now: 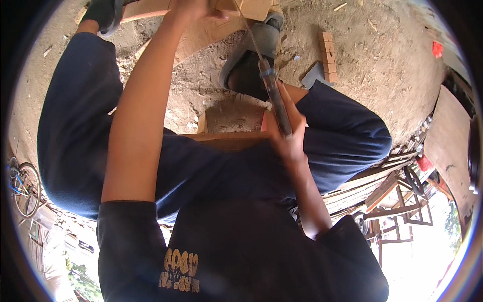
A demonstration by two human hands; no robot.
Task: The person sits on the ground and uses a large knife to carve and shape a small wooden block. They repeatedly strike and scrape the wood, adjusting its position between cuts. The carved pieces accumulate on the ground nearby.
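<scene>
My right hand (288,128) is closed around the dark handle of a straight-handled saw (275,95). Its thin blade, seen nearly edge-on, runs up and left to the wood at the top edge; its teeth cannot be made out. At the top, my left hand (196,9) grips a wooden block (241,7), partly cut off by the picture's edge. Beneath it a wide wooden board (204,38) slopes across the ground between my feet. My sandalled right foot (246,73) is beside the board.
A row of small wooden blocks (328,58) stands on the dirt floor (392,65) to the right. Under my legs is a wooden plank seat (226,141). A bicycle (25,189) stands far left; a wooden frame (402,214) and leaning panel (450,136) are at right.
</scene>
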